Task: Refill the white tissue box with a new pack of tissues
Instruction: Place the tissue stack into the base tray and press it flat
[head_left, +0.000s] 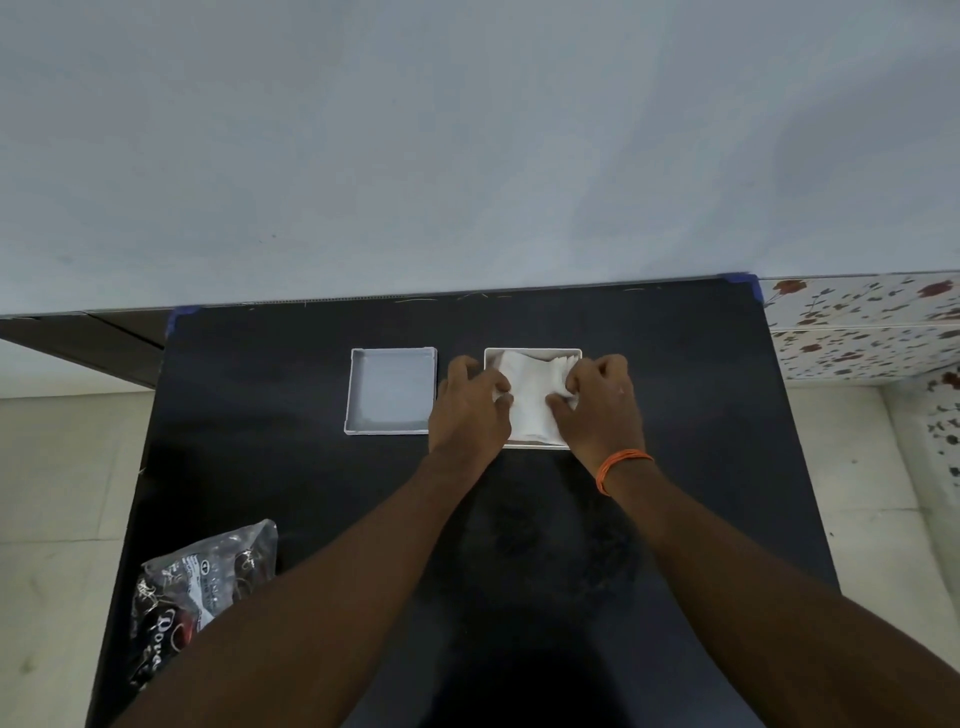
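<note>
Pressing tissues (532, 400) down into white tissue box (533, 352), left hand (470, 405) and right hand (597, 402) pinching the stack's sides, lid (390, 391) lying left of the box, keeping it open.

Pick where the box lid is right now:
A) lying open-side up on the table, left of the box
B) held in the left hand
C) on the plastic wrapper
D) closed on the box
A: the lid lies open-side up on the table, left of the tissue box, where both hands press the tissues.

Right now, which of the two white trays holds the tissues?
The right-hand tray, under both hands, holds the tissues. The left tray sits empty.
</note>
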